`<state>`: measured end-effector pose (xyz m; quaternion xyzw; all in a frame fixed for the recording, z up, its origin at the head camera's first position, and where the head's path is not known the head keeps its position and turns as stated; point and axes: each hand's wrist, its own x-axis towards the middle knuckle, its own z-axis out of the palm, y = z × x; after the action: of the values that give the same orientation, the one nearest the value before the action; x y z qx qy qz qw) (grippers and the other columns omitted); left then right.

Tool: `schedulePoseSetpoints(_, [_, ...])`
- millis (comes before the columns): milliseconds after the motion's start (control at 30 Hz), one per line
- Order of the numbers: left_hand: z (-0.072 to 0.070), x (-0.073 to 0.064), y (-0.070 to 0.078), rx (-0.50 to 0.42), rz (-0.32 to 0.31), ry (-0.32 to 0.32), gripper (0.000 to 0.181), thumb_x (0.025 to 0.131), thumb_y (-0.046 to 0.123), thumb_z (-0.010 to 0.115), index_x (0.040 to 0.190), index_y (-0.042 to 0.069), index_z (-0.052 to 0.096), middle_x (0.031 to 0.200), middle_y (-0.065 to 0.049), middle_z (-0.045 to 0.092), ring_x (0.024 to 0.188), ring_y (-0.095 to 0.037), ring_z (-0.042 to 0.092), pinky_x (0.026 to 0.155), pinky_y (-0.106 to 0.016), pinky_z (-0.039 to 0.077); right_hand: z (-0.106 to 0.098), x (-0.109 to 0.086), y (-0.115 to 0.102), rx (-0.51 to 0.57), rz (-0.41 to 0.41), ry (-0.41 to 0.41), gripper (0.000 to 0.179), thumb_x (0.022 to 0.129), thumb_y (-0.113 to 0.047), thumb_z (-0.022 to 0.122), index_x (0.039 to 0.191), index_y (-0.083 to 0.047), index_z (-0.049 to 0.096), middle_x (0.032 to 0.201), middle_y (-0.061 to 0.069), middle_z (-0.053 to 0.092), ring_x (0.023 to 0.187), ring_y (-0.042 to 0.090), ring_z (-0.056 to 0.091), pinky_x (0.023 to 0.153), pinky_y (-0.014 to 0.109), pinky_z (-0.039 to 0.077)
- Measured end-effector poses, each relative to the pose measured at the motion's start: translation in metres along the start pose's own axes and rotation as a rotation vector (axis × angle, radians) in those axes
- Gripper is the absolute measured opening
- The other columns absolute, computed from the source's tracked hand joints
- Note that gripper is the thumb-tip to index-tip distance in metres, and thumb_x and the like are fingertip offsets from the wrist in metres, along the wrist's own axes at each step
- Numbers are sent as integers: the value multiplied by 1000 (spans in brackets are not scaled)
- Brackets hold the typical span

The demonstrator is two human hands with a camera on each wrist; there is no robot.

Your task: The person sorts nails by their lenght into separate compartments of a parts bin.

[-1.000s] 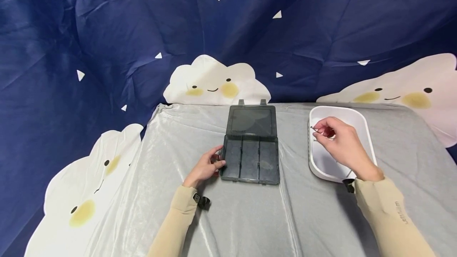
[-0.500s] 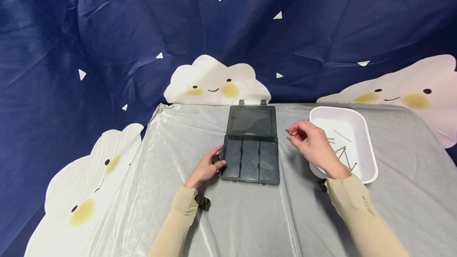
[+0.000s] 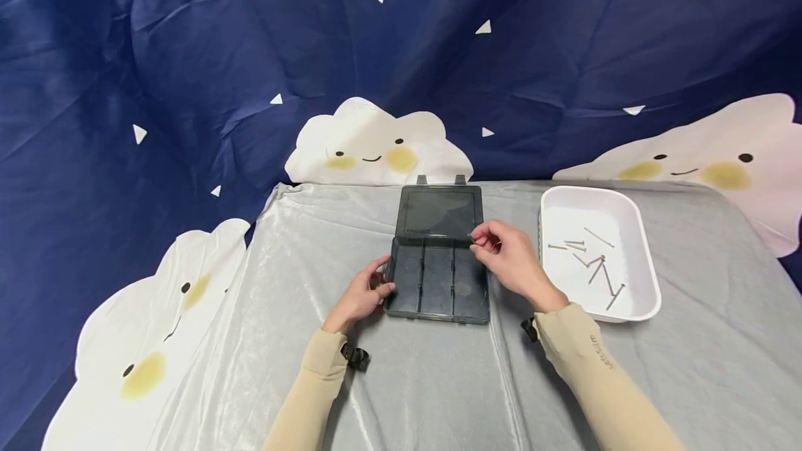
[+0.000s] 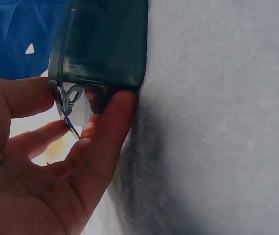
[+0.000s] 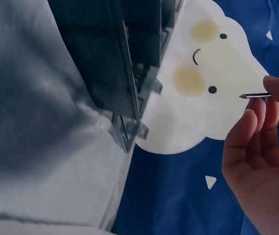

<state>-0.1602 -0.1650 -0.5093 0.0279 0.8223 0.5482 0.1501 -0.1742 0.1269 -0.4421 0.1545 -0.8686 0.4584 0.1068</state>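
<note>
A dark translucent storage box (image 3: 436, 316) lies with its lid (image 3: 441, 211) folded back, its base split by two dividers into three long compartments. My left hand (image 3: 360, 291) holds the box by its left side; the left wrist view shows thumb and fingers around that end wall (image 4: 100, 73). Over the box's right side, near the hinge, is my right hand (image 3: 510, 259). Between thumb and fingertips it pinches a thin metal nail (image 5: 254, 95), whose pointed end sticks out in the right wrist view. No nail shows inside the compartments.
To the right stands a white plastic tray (image 3: 649, 270) with several loose nails (image 3: 606, 277) scattered on its bottom. Grey velvety cloth (image 3: 438, 381) covers the table. Behind hangs a dark blue curtain (image 3: 250, 33) printed with clouds.
My right hand has moved left from the white tray to above the box's right compartment, carrying the nail. The left hand stays at the box's left side.
</note>
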Motion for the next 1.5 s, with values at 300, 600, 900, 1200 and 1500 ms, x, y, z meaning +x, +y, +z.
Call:
schedulePoseSetpoints(300, [-1, -4, 7, -29, 7, -6, 59, 91, 0, 61, 145, 4, 39, 102, -17, 54, 74, -14, 50, 51, -36, 59, 19, 4, 1, 32, 75, -87, 11, 85, -3, 69, 96, -3, 66, 84, 8, 66, 74, 14, 57, 63, 17, 50])
schedulePoseSetpoints(600, [0, -1, 0, -17, -2, 11, 57, 92, 4, 62, 145, 11, 42, 100, -12, 54, 73, -15, 50, 49, -31, 57, 35, 9, 1, 4, 95, -111, 12, 85, -4, 68, 97, -2, 69, 84, 6, 68, 74, 13, 60, 65, 19, 53])
schedulePoseSetpoints(900, [1, 0, 0, -22, -13, 8, 58, 91, 4, 62, 145, 12, 42, 103, -14, 54, 73, -15, 51, 49, -32, 58, 51, 11, -1, -42, 128, -159, 10, 86, -3, 66, 96, -4, 69, 85, 5, 68, 75, 14, 60, 67, 24, 54])
schedulePoseSetpoints(1200, [1, -4, 7, -17, -15, 6, 59, 92, 2, 61, 146, 6, 39, 106, -19, 53, 73, -17, 50, 51, -42, 60, 62, 14, 1, -103, 122, -166, 11, 87, -3, 65, 97, -3, 70, 87, 5, 68, 76, 15, 61, 70, 26, 54])
schedulePoseSetpoints(1500, [-4, -18, 33, -9, -5, -38, 59, 92, 0, 58, 146, -1, 35, 104, -20, 53, 76, -19, 52, 55, -42, 61, 65, 15, 2, -92, 124, -173, 11, 87, -3, 65, 97, -3, 70, 88, 6, 68, 78, 15, 61, 71, 28, 56])
